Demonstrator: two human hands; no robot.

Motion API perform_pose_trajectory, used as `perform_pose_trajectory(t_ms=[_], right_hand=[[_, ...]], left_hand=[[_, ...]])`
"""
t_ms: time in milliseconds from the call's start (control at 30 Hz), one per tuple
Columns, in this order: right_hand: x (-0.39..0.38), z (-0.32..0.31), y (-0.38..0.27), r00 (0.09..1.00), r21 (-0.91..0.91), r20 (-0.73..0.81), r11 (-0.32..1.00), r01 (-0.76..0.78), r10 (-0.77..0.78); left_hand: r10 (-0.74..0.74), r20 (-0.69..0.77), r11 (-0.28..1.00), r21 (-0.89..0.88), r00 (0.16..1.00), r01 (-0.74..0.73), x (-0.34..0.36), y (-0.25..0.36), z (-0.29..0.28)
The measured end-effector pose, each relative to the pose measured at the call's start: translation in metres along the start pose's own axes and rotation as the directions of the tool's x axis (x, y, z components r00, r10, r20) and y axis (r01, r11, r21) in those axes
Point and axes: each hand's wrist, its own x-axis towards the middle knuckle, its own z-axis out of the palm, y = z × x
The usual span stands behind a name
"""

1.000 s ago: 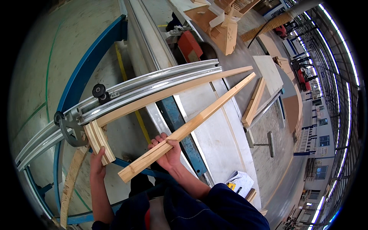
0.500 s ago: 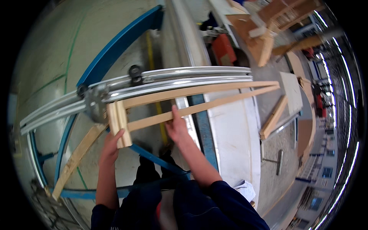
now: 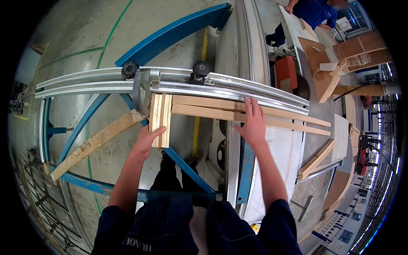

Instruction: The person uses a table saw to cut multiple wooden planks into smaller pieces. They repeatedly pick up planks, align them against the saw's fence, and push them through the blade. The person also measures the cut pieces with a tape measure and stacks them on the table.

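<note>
My left hand [image 3: 148, 138] grips a short stack of pale laminated wood pieces [image 3: 161, 108] standing crosswise against the aluminium fence [image 3: 267, 95], beside a metal stop [image 3: 141, 91]. My right hand [image 3: 253, 125] lies open with fingers stretched over two long wooden strips, the nearer strip [image 3: 297, 126] and the farther strip [image 3: 293, 115]. These run side by side along the fence, their left ends at the stack. Black knobs [image 3: 200, 69] sit on the fence. A rough wooden strip [image 3: 97, 141] slants down to the left beneath my left hand.
A sliding machine table [image 3: 276, 170] lies at right, with angled boards [image 3: 316, 157]. Beyond are a red machine housing [image 3: 285, 73], cardboard and offcuts [image 3: 323, 87], and a person [image 3: 312, 12] in dark blue. Blue steel frame bars [image 3: 83, 123] span the left over the floor.
The nearer strip has swung from a slant to lie alongside the farther one. My right hand has released its grip and spread over the strips. The view has shifted, bringing the person into sight.
</note>
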Motion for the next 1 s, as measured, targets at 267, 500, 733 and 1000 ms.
perform_pose_trajectory(t_ms=[267, 500, 733, 1000], right_hand=[[0.048, -0.012, 0.034, 0.964, -0.041, 0.189, 0.98, 0.195, -0.184], [0.049, -0.01, 0.041, 0.964, -0.036, 0.172, 0.977, 0.21, -0.201], [0.049, -0.005, 0.042, 0.975, 0.015, 0.137, 0.985, 0.173, -0.174], [0.042, -0.001, 0.036, 0.985, 0.041, 0.025, 0.985, 0.17, -0.171]], left_hand=[[0.034, -0.01, 0.999, -0.024, 0.999, -0.034, 0.006, -0.01, -0.007], [0.11, 0.018, 0.994, -0.019, 0.994, -0.11, 0.005, -0.011, -0.004], [0.075, 0.021, 0.997, -0.026, 0.997, -0.074, -0.004, 0.001, 0.003], [0.057, -0.016, 0.998, 0.011, 0.998, -0.057, 0.004, -0.007, -0.004]])
